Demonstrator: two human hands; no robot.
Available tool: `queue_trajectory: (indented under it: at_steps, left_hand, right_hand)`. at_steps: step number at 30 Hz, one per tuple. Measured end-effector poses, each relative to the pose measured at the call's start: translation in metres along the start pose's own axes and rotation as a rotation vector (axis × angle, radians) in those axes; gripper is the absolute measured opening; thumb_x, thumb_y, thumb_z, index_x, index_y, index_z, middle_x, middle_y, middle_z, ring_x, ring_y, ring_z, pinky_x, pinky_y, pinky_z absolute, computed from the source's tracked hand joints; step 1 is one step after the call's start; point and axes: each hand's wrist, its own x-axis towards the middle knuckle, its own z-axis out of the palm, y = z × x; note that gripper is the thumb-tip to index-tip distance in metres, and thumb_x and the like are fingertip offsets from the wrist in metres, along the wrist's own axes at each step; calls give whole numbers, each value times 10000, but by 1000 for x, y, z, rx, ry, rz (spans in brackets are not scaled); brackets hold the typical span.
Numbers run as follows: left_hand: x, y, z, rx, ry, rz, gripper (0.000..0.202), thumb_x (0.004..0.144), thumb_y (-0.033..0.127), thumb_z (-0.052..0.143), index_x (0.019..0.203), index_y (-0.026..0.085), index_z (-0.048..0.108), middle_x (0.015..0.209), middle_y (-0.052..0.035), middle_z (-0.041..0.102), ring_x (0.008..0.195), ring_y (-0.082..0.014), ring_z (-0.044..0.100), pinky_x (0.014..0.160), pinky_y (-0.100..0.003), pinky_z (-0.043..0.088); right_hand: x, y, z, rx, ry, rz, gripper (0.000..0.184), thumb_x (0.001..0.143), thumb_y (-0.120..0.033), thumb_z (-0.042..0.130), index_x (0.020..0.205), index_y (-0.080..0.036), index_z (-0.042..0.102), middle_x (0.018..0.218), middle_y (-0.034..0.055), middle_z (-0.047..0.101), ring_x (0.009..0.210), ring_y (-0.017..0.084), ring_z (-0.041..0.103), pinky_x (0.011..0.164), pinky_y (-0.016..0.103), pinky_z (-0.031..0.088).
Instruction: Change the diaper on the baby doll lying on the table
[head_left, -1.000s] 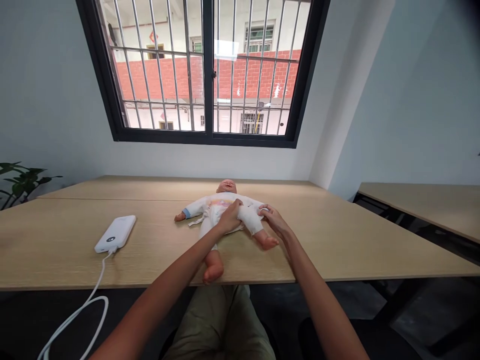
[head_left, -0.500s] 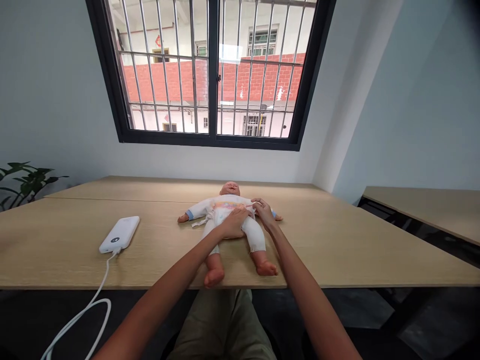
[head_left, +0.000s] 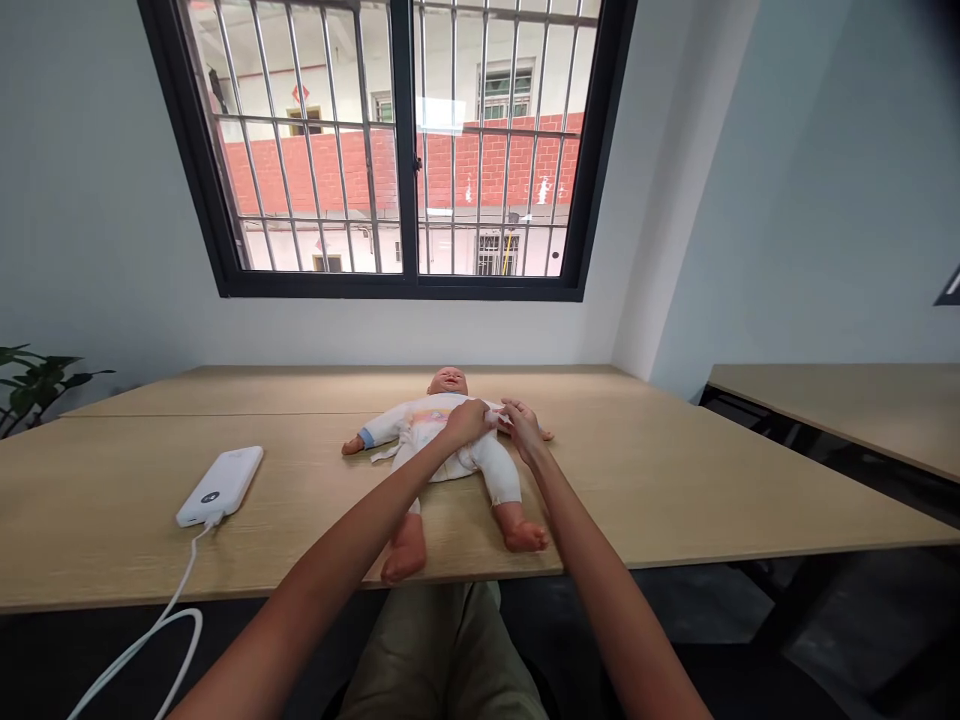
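A baby doll (head_left: 491, 468) in white clothes with blue cuffs lies on its back, its head towards the window and its bare feet near the table edge. A white diaper (head_left: 455, 466) with a coloured print is around its hips, over the clothes. My left hand (head_left: 469, 422) is closed at the diaper's right side, fingertips on its edge. Opposite it, my right hand (head_left: 523, 426) pinches at the same side. A bit of white diaper material shows between the two hands; my fingers partly hide it. On the left, a white tab sticks out loosely from the diaper.
A white power bank (head_left: 221, 487) lies left on the wooden table (head_left: 315, 510), its white cable (head_left: 184, 580) hanging over the front edge. A leafy plant (head_left: 45, 380) stands far left. Behind is a barred window (head_left: 409, 290); a second table (head_left: 840, 400) is at right.
My left hand has gone from lying flat on the diaper's front to closing at its right side, nearer my right hand. The view has shifted slightly.
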Motion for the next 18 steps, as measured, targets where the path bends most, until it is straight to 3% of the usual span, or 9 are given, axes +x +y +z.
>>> queue_trajectory:
  at_steps: [6,12,15,18]
  left_hand:
    - [13,-14,-9,72,-16,-106,150,832,253,595,734,143,624,776,-71,687,754,-205,636,633,-263,410]
    - [21,3,1,166,-5,-166,60,743,146,672,788,114,647,905,-166,704,911,-308,661,715,-332,448]
    - [14,10,5,154,20,-140,38,782,134,612,769,125,647,892,-150,705,881,-285,668,716,-327,455]
    - [-4,8,-1,107,75,-60,98,847,179,556,861,153,649,951,-96,702,905,-227,652,751,-297,468]
  right_hand:
    - [-1,-4,-1,-78,132,-109,211,572,-371,616,583,-214,475,613,-24,533,719,159,576,733,280,467]
    - [-5,-6,4,-136,-54,-235,197,611,-344,615,622,-223,460,620,-23,561,701,157,566,693,268,443]
    - [-3,-3,6,-146,-144,-212,210,607,-334,619,661,-229,445,598,-46,537,610,133,523,638,256,429]
    - [-4,-4,6,-187,-130,-202,226,623,-351,603,685,-233,420,582,-50,540,572,132,516,586,247,402]
